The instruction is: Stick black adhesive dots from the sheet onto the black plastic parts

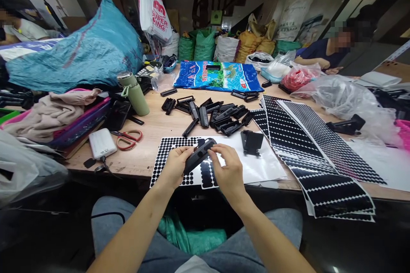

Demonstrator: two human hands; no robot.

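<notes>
A long black plastic part with a ribbed face is held tilted above the front of the table. My left hand is closed round its lower left side. At the upper right end, the thumb and forefinger of my right hand pinch together against the part; whether a small piece is between them is hidden. Below my hands lie white sheets of black round stickers. A black bracket-like piece rests on white paper to the right. Beyond is a pile of similar black parts.
Strips of black stickers overhang the table's right front edge. Red-handled scissors, a white power bank and a green flask stand or lie left. A blue printed bag lies behind the pile. Another person sits at far right.
</notes>
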